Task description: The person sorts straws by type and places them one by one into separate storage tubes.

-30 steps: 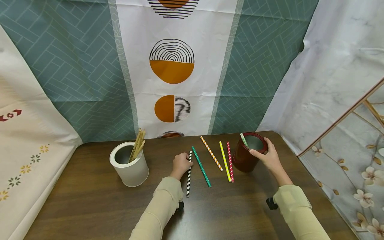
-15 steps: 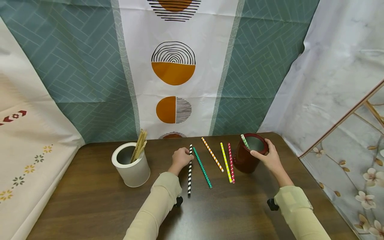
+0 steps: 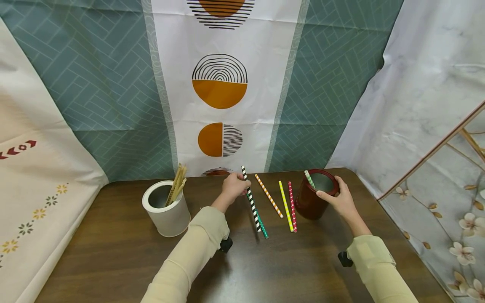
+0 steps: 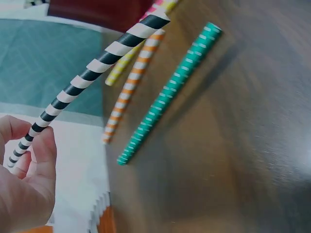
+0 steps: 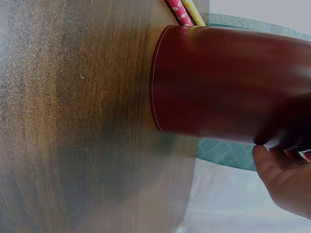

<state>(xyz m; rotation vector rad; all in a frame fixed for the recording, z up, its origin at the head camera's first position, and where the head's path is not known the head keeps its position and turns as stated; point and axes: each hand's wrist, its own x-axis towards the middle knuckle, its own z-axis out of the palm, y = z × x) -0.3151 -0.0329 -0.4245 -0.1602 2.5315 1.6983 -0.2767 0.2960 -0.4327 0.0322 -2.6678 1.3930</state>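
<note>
Pinching the black-and-white striped straw (image 3: 250, 198) near its far end between thumb and fingers, my left hand (image 3: 235, 186) holds it lifted off the table (image 3: 113, 261) toward the back edge, its long axis slanting down and toward me over the green dotted straw (image 3: 261, 225). My right hand (image 3: 341, 201) curls around the rim of the red cup (image 3: 308, 204) by the table's right edge. That cup lies to the right of the straw, across the orange straw (image 3: 269, 195), yellow straw (image 3: 286, 206) and pink straw (image 3: 292, 206).
</note>
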